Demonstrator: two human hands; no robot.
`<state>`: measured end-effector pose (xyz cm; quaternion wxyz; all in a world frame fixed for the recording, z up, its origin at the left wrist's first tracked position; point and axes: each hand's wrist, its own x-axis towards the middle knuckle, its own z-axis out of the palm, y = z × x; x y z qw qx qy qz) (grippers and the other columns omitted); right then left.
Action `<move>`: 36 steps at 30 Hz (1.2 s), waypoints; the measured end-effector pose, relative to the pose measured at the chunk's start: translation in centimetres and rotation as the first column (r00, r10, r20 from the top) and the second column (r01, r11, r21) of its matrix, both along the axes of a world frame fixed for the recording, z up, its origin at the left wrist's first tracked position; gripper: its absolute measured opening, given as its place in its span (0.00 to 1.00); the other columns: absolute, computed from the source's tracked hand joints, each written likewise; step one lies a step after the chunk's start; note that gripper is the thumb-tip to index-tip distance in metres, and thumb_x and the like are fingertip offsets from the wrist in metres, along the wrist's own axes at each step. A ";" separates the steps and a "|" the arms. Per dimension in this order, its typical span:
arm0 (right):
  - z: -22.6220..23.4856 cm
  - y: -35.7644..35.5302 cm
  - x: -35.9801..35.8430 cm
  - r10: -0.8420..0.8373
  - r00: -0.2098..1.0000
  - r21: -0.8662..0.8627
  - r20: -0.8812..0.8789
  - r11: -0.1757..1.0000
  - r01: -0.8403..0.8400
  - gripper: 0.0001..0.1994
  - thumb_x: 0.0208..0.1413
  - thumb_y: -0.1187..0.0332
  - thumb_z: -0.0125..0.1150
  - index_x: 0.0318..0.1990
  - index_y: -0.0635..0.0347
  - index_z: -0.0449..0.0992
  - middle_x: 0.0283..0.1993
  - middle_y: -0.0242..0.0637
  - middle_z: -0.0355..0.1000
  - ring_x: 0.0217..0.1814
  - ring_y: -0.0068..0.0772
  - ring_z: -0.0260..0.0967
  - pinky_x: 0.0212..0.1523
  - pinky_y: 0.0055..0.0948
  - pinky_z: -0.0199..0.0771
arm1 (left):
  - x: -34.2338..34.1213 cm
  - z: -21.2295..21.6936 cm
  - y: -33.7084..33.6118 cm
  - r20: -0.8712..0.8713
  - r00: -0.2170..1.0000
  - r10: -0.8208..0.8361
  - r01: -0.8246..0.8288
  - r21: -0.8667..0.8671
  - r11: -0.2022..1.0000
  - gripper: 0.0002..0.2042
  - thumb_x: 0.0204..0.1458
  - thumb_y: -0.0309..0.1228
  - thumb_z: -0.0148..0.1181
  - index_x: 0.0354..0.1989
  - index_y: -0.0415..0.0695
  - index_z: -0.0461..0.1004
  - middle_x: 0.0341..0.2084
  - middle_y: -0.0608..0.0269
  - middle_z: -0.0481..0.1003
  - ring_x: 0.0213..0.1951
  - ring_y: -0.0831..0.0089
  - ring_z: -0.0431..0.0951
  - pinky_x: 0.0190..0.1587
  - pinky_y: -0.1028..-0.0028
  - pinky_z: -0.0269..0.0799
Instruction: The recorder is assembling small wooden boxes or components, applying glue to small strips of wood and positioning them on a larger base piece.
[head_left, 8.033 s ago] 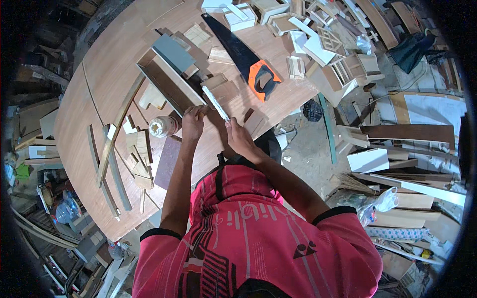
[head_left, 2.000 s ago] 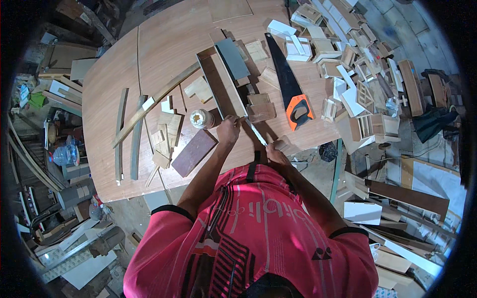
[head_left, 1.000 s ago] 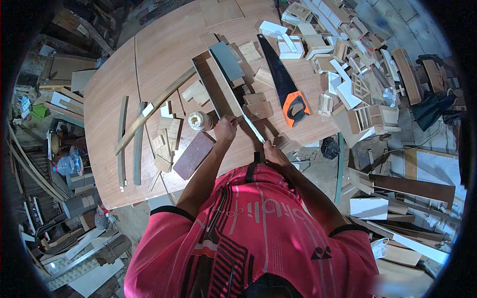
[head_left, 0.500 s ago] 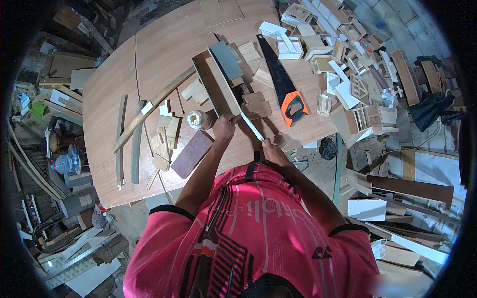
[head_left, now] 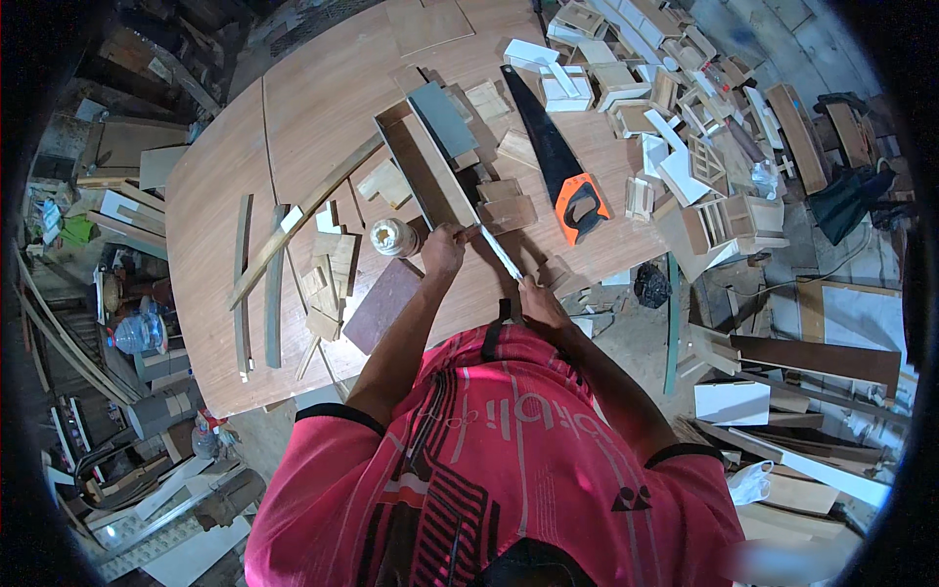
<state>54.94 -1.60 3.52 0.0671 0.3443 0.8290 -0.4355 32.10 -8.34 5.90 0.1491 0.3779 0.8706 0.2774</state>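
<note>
My right hand is closed round the near end of a narrow white strip, which slants up and left from my fingers. My left hand is closed by the strip's far end. A small brownish piece or fingertip shows between that hand and the strip; what the fingers hold is too small to make out. Just beyond my left hand lies a long open wooden box, its near end close to the strip. A grey-green board rests along the box's right side. Beside my left hand stands a pale round jar.
A handsaw with an orange and black handle lies right of the box. A dark brown board and long wooden sticks lie to the left. Small wooden and white assemblies crowd the table's right side. Offcuts are piled around the table.
My left hand has shifted slightly right, its fingers closer to the white strip's far end. My right hand keeps its grip on the strip. The view has shifted slightly.
</note>
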 end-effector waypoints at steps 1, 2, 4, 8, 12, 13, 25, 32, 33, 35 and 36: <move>0.2 -0.3 0.1 -0.021 0.999 0.025 -0.048 0.999 0.022 0.13 0.63 0.63 0.40 0.44 0.66 0.57 0.28 0.65 0.69 0.35 0.69 0.68 0.33 0.60 0.65 | 0.0 -0.1 0.0 0.000 1.000 -0.003 0.003 -0.002 1.000 0.07 0.48 0.31 0.58 0.34 0.46 0.80 0.33 0.55 0.78 0.36 0.55 0.78 0.38 0.61 0.74; 0.3 -0.5 0.2 -0.041 0.995 0.050 -0.096 0.998 0.046 0.12 0.63 0.63 0.39 0.43 0.66 0.59 0.27 0.64 0.69 0.34 0.68 0.68 0.31 0.58 0.65 | -0.1 -0.2 0.0 -0.005 1.000 0.004 -0.004 -0.002 1.000 0.07 0.48 0.31 0.58 0.34 0.46 0.80 0.33 0.55 0.78 0.36 0.55 0.79 0.38 0.61 0.74; 1.0 -0.6 0.0 -0.045 0.995 0.049 -0.084 0.998 0.049 0.12 0.63 0.64 0.40 0.43 0.66 0.60 0.27 0.64 0.69 0.34 0.68 0.69 0.31 0.57 0.66 | -0.2 -0.1 0.0 -0.010 1.000 0.008 -0.008 -0.003 1.000 0.07 0.48 0.31 0.58 0.34 0.46 0.80 0.33 0.55 0.78 0.36 0.55 0.79 0.39 0.62 0.74; 0.5 -0.5 -0.3 -0.032 0.992 0.087 -0.120 0.995 0.043 0.12 0.63 0.65 0.41 0.41 0.67 0.61 0.27 0.65 0.68 0.34 0.67 0.69 0.31 0.58 0.65 | -0.1 0.0 0.2 0.011 1.000 0.008 -0.008 -0.017 1.000 0.08 0.48 0.32 0.59 0.34 0.45 0.80 0.34 0.55 0.78 0.36 0.56 0.79 0.39 0.62 0.74; 0.5 -0.6 -0.5 -0.014 0.990 0.079 -0.143 0.997 0.026 0.13 0.63 0.65 0.42 0.42 0.69 0.61 0.27 0.67 0.68 0.35 0.68 0.69 0.32 0.59 0.65 | -0.1 0.3 0.0 -0.031 1.000 -0.003 0.003 0.006 1.000 0.08 0.48 0.33 0.58 0.34 0.46 0.80 0.34 0.55 0.78 0.36 0.56 0.79 0.39 0.62 0.74; 0.6 -0.7 -0.6 -0.022 0.989 0.076 -0.149 0.996 0.034 0.13 0.62 0.65 0.42 0.43 0.69 0.62 0.28 0.68 0.68 0.35 0.68 0.69 0.33 0.60 0.64 | -0.1 0.3 -0.1 -0.030 1.000 0.000 0.001 0.008 1.000 0.08 0.48 0.33 0.58 0.34 0.46 0.80 0.34 0.55 0.78 0.36 0.56 0.79 0.39 0.62 0.74; 4.3 0.1 -1.2 0.058 0.998 0.167 -0.036 0.985 -0.051 0.12 0.62 0.67 0.43 0.43 0.71 0.63 0.26 0.63 0.70 0.32 0.64 0.71 0.32 0.55 0.70 | -0.2 -0.6 -0.2 -0.015 1.000 0.005 -0.004 0.072 0.997 0.07 0.47 0.32 0.59 0.33 0.45 0.80 0.31 0.54 0.78 0.35 0.55 0.79 0.37 0.62 0.74; 4.1 -0.6 -1.4 0.079 0.991 0.218 0.106 0.971 -0.101 0.15 0.54 0.73 0.48 0.47 0.75 0.63 0.31 0.60 0.73 0.36 0.60 0.74 0.37 0.51 0.74 | 0.2 0.2 0.0 -0.007 0.999 0.034 -0.034 0.049 0.998 0.07 0.48 0.32 0.59 0.32 0.45 0.80 0.31 0.54 0.78 0.35 0.55 0.79 0.36 0.62 0.74; 4.5 -0.6 -1.5 0.081 0.991 0.219 0.105 0.970 -0.103 0.15 0.54 0.73 0.48 0.47 0.75 0.63 0.31 0.60 0.73 0.36 0.60 0.74 0.37 0.51 0.74 | 0.1 0.1 -0.1 -0.026 0.999 0.037 -0.036 0.043 0.998 0.07 0.48 0.32 0.59 0.32 0.45 0.80 0.31 0.54 0.78 0.35 0.55 0.79 0.37 0.62 0.74; 5.1 -0.5 -1.6 0.099 0.989 0.164 0.109 0.980 -0.116 0.16 0.54 0.74 0.47 0.48 0.75 0.62 0.33 0.62 0.73 0.38 0.59 0.74 0.39 0.51 0.74 | 0.0 0.0 -0.2 -0.016 0.999 0.037 -0.036 0.039 0.999 0.07 0.48 0.32 0.59 0.33 0.45 0.80 0.31 0.54 0.78 0.35 0.55 0.79 0.37 0.62 0.74; 5.2 -0.4 -1.5 0.097 0.989 0.164 0.108 0.980 -0.114 0.16 0.54 0.74 0.47 0.48 0.75 0.62 0.33 0.62 0.73 0.38 0.59 0.74 0.39 0.51 0.74 | 0.1 0.1 -0.2 -0.004 1.000 0.031 -0.031 0.035 0.999 0.07 0.48 0.32 0.59 0.33 0.45 0.80 0.32 0.54 0.78 0.35 0.55 0.79 0.37 0.62 0.74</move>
